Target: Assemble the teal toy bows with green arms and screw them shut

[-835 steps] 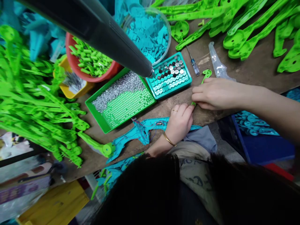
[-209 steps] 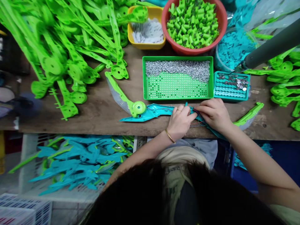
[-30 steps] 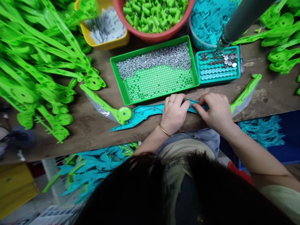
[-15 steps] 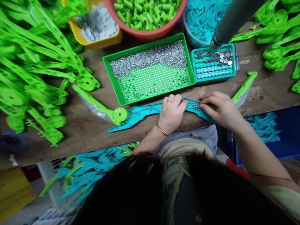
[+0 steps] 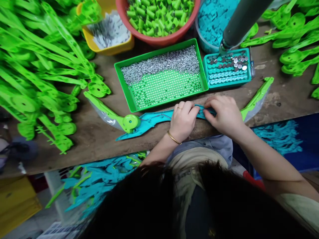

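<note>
A toy bow lies across the front of the bench, with a blue plastic body (image 5: 152, 121) open on top and thin wires running inside it. Green limbs (image 5: 109, 114) with clear plastic stretch out from both ends. My left hand (image 5: 183, 121), wearing a ring and bangle, is closed around the middle of the blue body. Just right of it, my right hand (image 5: 224, 114) has thumb and fingers pinched close together over the body, near the wires. What sits between those fingertips is too small to make out. The right part of the body is hidden beneath that hand.
Behind the bow stand a green tray (image 5: 163, 105) of small screws and a blue tray (image 5: 229, 83) with silver discs. A dark cylindrical tool (image 5: 241, 25) hangs over the latter. Red tub (image 5: 157, 40), yellow bin (image 5: 109, 51) and piles of green parts (image 5: 50, 73) surround them.
My right hand has shifted left along the bow towards my left hand, and now covers the small metal part seen earlier. My left hand stays on the body. The view has shifted slightly.
</note>
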A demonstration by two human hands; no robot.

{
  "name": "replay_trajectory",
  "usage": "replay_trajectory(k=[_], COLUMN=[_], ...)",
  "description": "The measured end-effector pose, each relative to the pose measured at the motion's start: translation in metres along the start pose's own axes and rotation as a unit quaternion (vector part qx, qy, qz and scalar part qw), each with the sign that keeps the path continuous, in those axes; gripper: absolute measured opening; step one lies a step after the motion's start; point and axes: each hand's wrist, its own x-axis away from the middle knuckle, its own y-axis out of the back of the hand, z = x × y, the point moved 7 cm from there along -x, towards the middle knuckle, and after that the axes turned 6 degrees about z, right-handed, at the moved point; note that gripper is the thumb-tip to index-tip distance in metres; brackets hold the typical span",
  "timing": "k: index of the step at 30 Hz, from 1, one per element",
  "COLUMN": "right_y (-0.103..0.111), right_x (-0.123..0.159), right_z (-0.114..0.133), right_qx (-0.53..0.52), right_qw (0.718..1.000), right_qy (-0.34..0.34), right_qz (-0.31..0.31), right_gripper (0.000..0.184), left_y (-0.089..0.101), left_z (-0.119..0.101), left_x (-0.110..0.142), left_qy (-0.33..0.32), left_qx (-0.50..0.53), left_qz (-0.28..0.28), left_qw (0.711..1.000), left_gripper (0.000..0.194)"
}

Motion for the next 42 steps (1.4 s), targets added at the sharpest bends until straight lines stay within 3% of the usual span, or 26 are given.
replay_trajectory(k=[7,11,14,21,30,33,36,39,42], right_y=[-0.001,-0.003,-0.004,-0.004,-0.007,-0.007,-0.005,0.009,0.02], right_x=[0.001,0.001,0.0,-0.002,-0.01,-0.013,-0.008,0.009,0.029], right_z=[0.007,0.003,0.004,0.007,0.013,0.012,0.001,-0.02,-0.028], right_qx=[-0.002,-0.058,-0.033,0.028,0.087,0.072,-0.013,-0.103,-0.103], right_qw=[1.0,0.997,0.998,0.998,0.996,0.997,0.999,0.994,0.991], right_qy=[0.02,0.055,0.062,0.046,-0.006,-0.024,-0.021,-0.035,-0.026], right_qz=[-0.024,-0.004,0.005,-0.018,0.0,0.009,0.03,-0.025,-0.084], right_gripper=[0.016,0.01,0.013,0.019,0.022,0.02,0.018,0.017,0.015], left_y=[-0.001,-0.003,-0.004,-0.001,-0.004,-0.006,-0.004,0.002,0.009], left_z=[0.002,0.003,0.004,0.003,0.0,0.001,0.002,0.001,-0.002], left_x=[0.0,-0.001,-0.001,0.0,0.001,0.001,0.0,-0.002,-0.001], left_qy=[0.005,0.009,0.015,0.001,-0.033,-0.027,-0.019,-0.027,-0.03], left_qx=[0.035,0.044,0.054,0.072,0.038,0.041,0.054,0.056,0.055], left_qz=[0.033,0.054,0.061,0.039,0.041,0.054,0.068,0.087,0.094], left_qw=[0.999,0.998,0.997,0.997,0.998,0.997,0.996,0.994,0.994], left_gripper=[0.033,0.033,0.033,0.032,0.038,0.038,0.036,0.031,0.029])
